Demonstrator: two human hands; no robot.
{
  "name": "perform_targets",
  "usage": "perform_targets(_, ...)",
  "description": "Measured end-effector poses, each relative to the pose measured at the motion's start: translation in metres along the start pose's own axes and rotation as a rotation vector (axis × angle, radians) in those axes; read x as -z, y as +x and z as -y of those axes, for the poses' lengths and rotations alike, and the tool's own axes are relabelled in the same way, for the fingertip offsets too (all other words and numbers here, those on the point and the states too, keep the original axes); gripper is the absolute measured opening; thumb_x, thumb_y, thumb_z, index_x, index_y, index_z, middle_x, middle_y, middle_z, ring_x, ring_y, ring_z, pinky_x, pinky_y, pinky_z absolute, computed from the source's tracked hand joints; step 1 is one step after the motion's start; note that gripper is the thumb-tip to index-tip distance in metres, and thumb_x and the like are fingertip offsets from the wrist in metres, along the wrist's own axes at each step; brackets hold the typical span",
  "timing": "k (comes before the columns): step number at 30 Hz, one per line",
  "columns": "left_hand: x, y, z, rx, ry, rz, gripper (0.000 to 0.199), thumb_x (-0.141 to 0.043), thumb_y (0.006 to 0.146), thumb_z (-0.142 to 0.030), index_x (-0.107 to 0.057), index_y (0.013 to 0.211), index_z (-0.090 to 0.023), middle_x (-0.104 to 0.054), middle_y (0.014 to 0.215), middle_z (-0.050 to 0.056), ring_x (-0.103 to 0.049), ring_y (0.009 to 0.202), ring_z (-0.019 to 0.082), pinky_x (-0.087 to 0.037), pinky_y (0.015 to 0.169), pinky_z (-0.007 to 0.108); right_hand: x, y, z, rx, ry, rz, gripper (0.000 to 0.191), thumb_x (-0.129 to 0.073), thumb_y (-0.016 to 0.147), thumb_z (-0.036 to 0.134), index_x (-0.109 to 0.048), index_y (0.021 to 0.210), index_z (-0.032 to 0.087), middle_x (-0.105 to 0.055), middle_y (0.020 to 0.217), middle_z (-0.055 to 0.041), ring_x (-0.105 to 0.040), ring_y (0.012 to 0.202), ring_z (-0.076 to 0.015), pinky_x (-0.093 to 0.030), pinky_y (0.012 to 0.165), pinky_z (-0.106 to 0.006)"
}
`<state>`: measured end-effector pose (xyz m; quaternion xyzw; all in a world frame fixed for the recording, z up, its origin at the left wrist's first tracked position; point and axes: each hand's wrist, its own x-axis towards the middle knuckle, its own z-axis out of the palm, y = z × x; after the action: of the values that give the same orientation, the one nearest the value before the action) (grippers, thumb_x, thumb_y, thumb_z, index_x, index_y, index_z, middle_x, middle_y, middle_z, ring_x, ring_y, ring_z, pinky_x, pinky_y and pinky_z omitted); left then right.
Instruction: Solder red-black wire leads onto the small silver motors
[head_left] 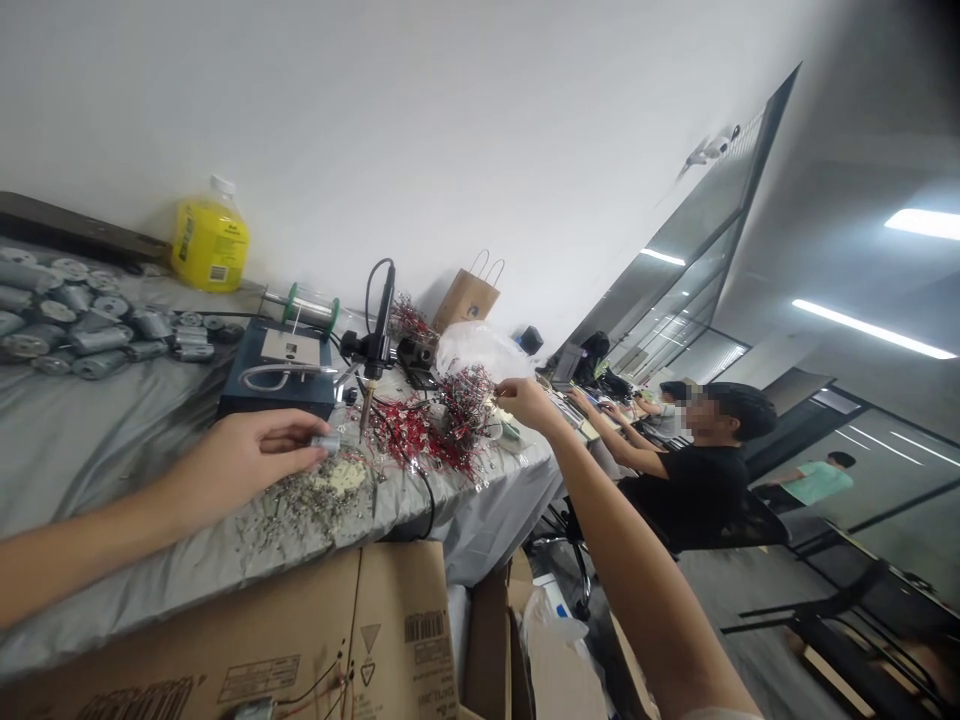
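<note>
My left hand [255, 455] pinches a small silver metal cylinder [325, 444] over the grey-covered table, beside the soldering iron [367, 400] held tip-down on its stand. My right hand [523, 400] reaches to the edge of a tangled heap of red and black wires [469, 400]; its fingers are closed together, and what they hold is too small to make out. More red wires [409, 430] lie between the iron and that heap. Under my left hand's fingertips is a pile of small metal bits and yellowish crumbs [330, 490].
Many metal cylinders [97, 320] are piled at the left, near a yellow bottle [210, 240]. A blue box [281, 370] stands behind my left hand, by a solder spool [311, 308]. Cardboard [397, 620] is below the table edge. A person in black [697, 490] sits at the right.
</note>
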<state>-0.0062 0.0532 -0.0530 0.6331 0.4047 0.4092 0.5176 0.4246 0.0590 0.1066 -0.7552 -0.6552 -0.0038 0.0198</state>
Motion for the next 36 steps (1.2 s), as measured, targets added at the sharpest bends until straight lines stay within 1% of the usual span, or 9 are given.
perform_targets(4, -0.001, 0.001, 0.001, -0.004, -0.008, -0.003, 0.065, -0.086, 0.063, -0.061, -0.082, 0.111, -0.018, -0.086, 0.115, 0.011, -0.083, 0.109, 0.035, -0.068, 0.103, 0.043, 0.008, 0.0, -0.006, 0.014, 0.005, -0.007, 0.037, -0.075, 0.108, 0.044, -0.073, 0.136, 0.019, -0.074, 0.137, -0.0103, -0.076, 0.114, -0.0246, -0.067, 0.097, -0.045)
perform_targets(8, -0.001, 0.0, -0.002, -0.01, -0.021, -0.003, 0.063, -0.086, 0.062, -0.061, -0.081, 0.108, -0.018, -0.086, 0.113, 0.012, -0.083, 0.107, 0.036, -0.068, 0.102, 0.045, 0.013, -0.001, -0.01, 0.036, 0.021, -0.007, 0.037, -0.075, 0.109, 0.044, -0.072, 0.136, 0.019, -0.074, 0.136, -0.0104, -0.076, 0.114, -0.0247, -0.067, 0.098, -0.046)
perform_targets(15, 0.0, -0.001, -0.003, -0.018, -0.022, -0.002, 0.061, -0.087, 0.063, -0.06, -0.082, 0.107, -0.018, -0.086, 0.115, 0.013, -0.082, 0.109, 0.038, -0.067, 0.105, 0.049, 0.015, -0.008, -0.01, 0.092, 0.07, 0.019, 0.038, -0.074, 0.109, 0.047, -0.072, 0.133, 0.017, -0.076, 0.128, -0.0092, -0.077, 0.107, -0.0227, -0.068, 0.093, -0.044)
perform_targets(23, 0.003, -0.002, 0.0, -0.016, 0.011, 0.027, 0.062, -0.087, 0.067, -0.061, -0.082, 0.111, -0.019, -0.085, 0.118, 0.013, -0.081, 0.113, 0.038, -0.067, 0.101, 0.045, 0.0, -0.014, 0.0, 0.116, 0.101, -0.022, 0.034, -0.074, 0.11, 0.045, -0.074, 0.13, 0.018, -0.077, 0.127, -0.0085, -0.077, 0.105, -0.0219, -0.068, 0.093, -0.042)
perform_targets(28, 0.003, -0.002, 0.001, -0.013, 0.008, 0.037, 0.063, -0.087, 0.068, -0.061, -0.081, 0.114, -0.018, -0.084, 0.12, 0.014, -0.081, 0.113, 0.037, -0.067, 0.103, 0.044, -0.011, -0.017, 0.0, 0.154, 0.095, -0.047, 0.035, -0.074, 0.11, 0.044, -0.073, 0.132, 0.018, -0.076, 0.129, -0.0091, -0.077, 0.108, -0.0225, -0.068, 0.095, -0.044)
perform_targets(36, 0.001, -0.001, 0.0, -0.015, -0.014, 0.038, 0.061, -0.088, 0.066, -0.06, -0.08, 0.11, -0.018, -0.085, 0.113, 0.012, -0.082, 0.108, 0.035, -0.067, 0.102, 0.044, -0.027, -0.022, 0.0, 0.209, 0.002, -0.098, 0.035, -0.076, 0.109, 0.044, -0.073, 0.132, 0.018, -0.076, 0.128, -0.009, -0.076, 0.108, -0.0226, -0.067, 0.095, -0.044)
